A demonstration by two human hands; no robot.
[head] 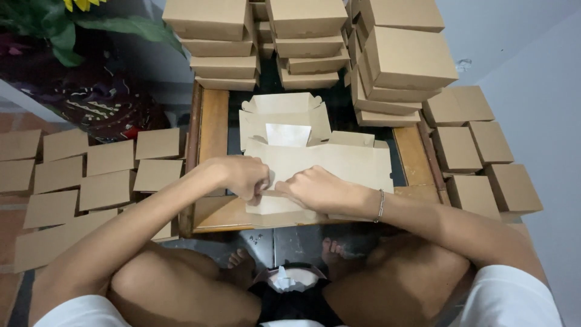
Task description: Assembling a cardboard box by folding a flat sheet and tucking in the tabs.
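Both hands on a half-folded cardboard box blank (321,160), pale kraft, matte, flat panels with scored creases. It lies on the surface (213,121), a low wooden frame with a dark glossy middle, right in front of the person's knees. Far end of the blank is already standing up as a shallow tray with scalloped tab edges and a lighter rectangular flap inside; the near end is still flat.

Left hand (242,175): fingers curled tight, pinching the near edge of the blank. Right hand (315,188): also closed, knuckles up, pressing and gripping the same edge just beside the left. Hands nearly touch. Thin bracelet (380,206) on the right wrist.

Stacks of finished boxes (308,42), brown, square-edged, lids shut, piled at the far side of the surface. More closed boxes (478,157) sit in rows on the floor at right. Flat brown cardboard sheets (91,175) overlap in rows on the floor at left. Green leaves (66,30) at top left.
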